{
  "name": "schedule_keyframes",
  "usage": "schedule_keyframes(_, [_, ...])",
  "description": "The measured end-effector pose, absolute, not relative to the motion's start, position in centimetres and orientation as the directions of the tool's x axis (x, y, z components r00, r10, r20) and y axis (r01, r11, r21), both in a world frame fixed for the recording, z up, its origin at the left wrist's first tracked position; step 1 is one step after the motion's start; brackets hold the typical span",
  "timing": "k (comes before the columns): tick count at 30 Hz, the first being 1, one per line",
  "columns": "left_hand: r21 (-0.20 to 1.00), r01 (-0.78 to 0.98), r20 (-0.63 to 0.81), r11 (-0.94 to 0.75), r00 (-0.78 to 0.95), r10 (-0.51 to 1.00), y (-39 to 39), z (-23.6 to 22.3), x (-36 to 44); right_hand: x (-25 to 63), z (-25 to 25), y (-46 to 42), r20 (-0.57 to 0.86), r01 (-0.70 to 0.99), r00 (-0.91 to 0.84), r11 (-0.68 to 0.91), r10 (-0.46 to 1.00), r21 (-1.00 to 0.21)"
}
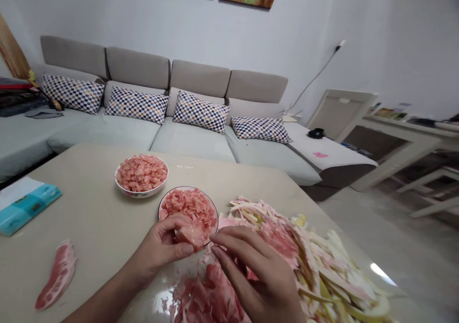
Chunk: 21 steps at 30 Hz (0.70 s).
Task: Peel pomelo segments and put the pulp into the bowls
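My left hand (158, 249) is shut on a peeled pink pomelo segment (190, 236), held just over the edge of a dark-rimmed white plate (188, 188) heaped with loose pink pulp. My right hand (251, 270) lies beside it, fingertips curled close to the segment, and its thumb is hidden. Under and to the right of this hand spreads a large pile of pink and pale yellow pomelo membranes (315, 265). A patterned white bowl (138, 194) of pink pulp stands farther out. An unpeeled-looking pink segment (59, 275) lies left of my hands.
The beige table (89, 208) ends at a rounded corner on the right, above a tiled floor. A teal tissue pack (27, 206) lies at its left edge. Beyond stand a grey sofa (193, 141) with checked cushions and a white side table (405, 141).
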<state>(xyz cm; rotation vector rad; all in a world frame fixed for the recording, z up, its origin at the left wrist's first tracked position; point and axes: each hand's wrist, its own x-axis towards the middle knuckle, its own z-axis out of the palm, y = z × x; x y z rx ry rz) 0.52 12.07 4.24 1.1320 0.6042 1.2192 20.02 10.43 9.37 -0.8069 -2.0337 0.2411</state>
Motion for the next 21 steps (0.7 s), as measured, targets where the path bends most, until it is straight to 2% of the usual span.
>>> schedule_keyframes(9, [0.944,-0.308,0.228,-0.121,0.34,0.912,12.2,4.7,0.3,20.1,8.8,10.7,0.747,0.515,-0.452,0.826,0.487,-0.228])
schedule_keyframes(17, [0.967,-0.151,0.249,-0.207,0.363,0.898,12.3,5.1,-0.5,19.7,9.4,10.7,0.741,0.558,-0.544,0.829,0.393,-0.03])
schedule_keyframes(19, [0.971,-0.143,0.231,-0.19,0.383,0.894,12.3,5.0,-0.7,19.5,9.4,10.7,0.738,0.549,-0.563,0.836,0.373,-0.003])
schedule_keyframes(21, [0.977,-0.156,0.2,-0.148,0.417,0.887,12.3,5.1,-0.8,19.5,9.3,10.8,0.729,0.532,-0.566,0.846,0.385,-0.033])
